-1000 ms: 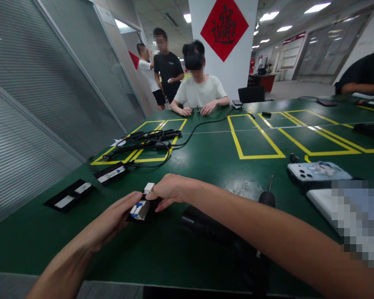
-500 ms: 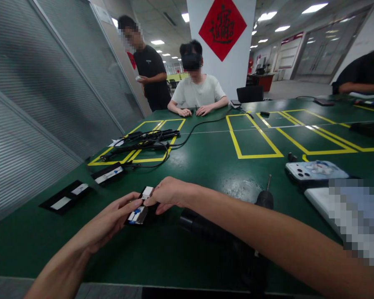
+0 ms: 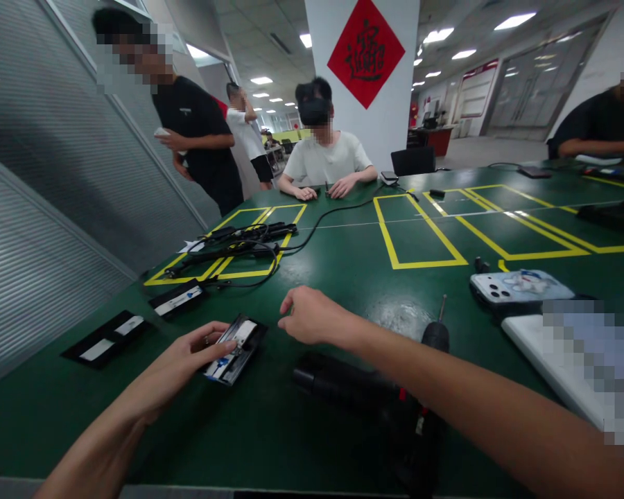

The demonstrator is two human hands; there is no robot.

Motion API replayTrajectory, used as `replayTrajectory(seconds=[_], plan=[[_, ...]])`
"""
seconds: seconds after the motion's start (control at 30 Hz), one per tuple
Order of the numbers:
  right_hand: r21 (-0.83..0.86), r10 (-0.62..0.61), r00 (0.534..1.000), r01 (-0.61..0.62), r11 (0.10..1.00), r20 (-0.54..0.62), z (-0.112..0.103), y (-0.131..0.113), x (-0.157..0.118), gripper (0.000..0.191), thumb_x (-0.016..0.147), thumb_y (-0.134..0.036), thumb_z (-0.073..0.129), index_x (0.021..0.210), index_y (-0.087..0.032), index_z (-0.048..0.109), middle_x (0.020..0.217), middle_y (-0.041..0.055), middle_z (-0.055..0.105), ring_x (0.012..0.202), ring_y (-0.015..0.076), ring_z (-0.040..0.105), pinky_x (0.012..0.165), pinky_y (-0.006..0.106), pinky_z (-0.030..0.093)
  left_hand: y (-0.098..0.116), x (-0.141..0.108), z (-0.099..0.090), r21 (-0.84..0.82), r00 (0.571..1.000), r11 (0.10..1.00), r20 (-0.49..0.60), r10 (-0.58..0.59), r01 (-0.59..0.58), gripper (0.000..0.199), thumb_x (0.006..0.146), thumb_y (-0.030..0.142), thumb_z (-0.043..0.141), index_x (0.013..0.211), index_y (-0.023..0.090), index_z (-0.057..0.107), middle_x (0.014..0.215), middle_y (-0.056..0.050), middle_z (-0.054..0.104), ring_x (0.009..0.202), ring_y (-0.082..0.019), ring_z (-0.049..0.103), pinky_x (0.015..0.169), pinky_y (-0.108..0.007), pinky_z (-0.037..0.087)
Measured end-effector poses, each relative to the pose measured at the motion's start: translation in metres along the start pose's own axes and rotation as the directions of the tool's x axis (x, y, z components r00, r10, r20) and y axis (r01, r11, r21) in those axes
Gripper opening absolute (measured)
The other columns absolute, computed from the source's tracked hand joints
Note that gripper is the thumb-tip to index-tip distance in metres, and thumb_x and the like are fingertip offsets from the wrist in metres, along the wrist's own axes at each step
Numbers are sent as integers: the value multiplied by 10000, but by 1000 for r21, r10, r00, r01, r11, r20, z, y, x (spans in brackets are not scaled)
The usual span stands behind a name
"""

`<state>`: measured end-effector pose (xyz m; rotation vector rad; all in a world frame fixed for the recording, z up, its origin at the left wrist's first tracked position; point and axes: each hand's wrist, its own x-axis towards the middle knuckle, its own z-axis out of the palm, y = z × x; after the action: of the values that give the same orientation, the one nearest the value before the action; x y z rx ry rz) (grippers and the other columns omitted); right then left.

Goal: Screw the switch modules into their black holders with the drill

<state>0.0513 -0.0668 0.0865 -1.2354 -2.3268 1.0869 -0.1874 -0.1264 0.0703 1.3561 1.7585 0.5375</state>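
My left hand (image 3: 200, 352) grips a small black-edged piece with white and blue parts (image 3: 243, 339) by its left side, thumb on top. To the right of that piece, my right hand (image 3: 308, 315) is raised over the table, apart from it. Its fingers are curled with thumb and forefinger a little apart, and nothing shows between them. A black power screwdriver (image 3: 437, 339) with a thin metal bit stands beyond my right forearm. Another black tool (image 3: 338, 381) lies below that forearm, partly hidden by it.
Two black cards with white strips (image 3: 104, 341) (image 3: 179, 299) lie at the left of the green table (image 3: 333, 256). Black cables (image 3: 239, 242) sit behind them. A phone (image 3: 523, 285) rests at the right. A person (image 3: 325, 156) sits opposite; others stand or sit around.
My right hand has let go of the small piece and moved right, away from it. The piece is now more exposed in my left hand. The standing person has shifted left, and another person shows behind.
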Motion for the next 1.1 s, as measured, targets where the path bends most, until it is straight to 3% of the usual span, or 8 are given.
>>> replayTrajectory(seconds=[0.17,0.27,0.43,0.57,0.7,0.83,0.97,1.1], plan=[[-102,-20,968,-6,995,-250,-24,38,-28,176,857,-277,585,957,-136,616,893,37,647,812,167,621,733,360,508,13,10,-1,78,998,996,-48,39,-35,564,717,532,622,1168,211,516,1158,-76,604,1082,-272,552,909,-360,405],[-134,5,921,-63,989,-390,-42,67,-42,172,870,-283,565,947,-136,609,893,32,644,805,165,621,733,365,506,43,23,14,97,978,974,69,198,-204,480,727,482,631,1112,205,556,1128,-64,629,1018,-244,589,883,-350,433],[-147,7,838,-104,984,-545,-65,109,-55,176,874,-287,555,963,-141,598,894,33,638,813,169,616,751,378,499,114,59,64,206,822,802,254,509,-560,434,668,444,676,1025,202,621,1060,-47,662,1000,-239,594,872,-338,440],[-143,-43,820,-48,989,-570,-69,123,-62,262,872,-295,538,1087,-146,558,1006,68,639,859,182,620,782,383,495,151,96,114,186,683,693,467,562,-697,462,655,408,689,1049,176,626,967,-48,681,861,-207,618,759,-293,456],[-165,-118,846,36,986,-519,-66,124,-66,376,831,-192,515,1204,-143,509,1171,116,599,987,187,594,874,331,464,157,120,145,112,582,644,564,586,-757,442,680,369,673,1066,158,633,934,-40,680,816,-181,607,723,-268,444],[-202,-186,890,109,973,-416,-60,126,-68,502,750,-179,575,1245,-149,500,1199,123,583,1095,225,541,952,355,417,149,127,148,-8,495,628,606,622,-779,459,741,377,626,1144,159,601,1036,-44,666,901,-180,595,799,-273,436],[-224,-197,898,114,968,-393,-53,132,-65,593,727,-277,647,1273,-128,471,1211,149,561,1130,258,503,965,395,398,143,128,146,-30,484,621,596,641,-784,475,768,381,603,1187,159,574,1111,-52,647,962,-190,583,847,-286,423],[-248,-190,891,91,965,-412,-49,138,-57,575,731,-244,656,1258,-113,468,1215,145,551,1122,267,503,940,435,403,142,127,149,-53,487,623,573,659,-780,482,765,378,610,1186,147,568,1097,-61,645,932,-188,584,815,-276,431]])
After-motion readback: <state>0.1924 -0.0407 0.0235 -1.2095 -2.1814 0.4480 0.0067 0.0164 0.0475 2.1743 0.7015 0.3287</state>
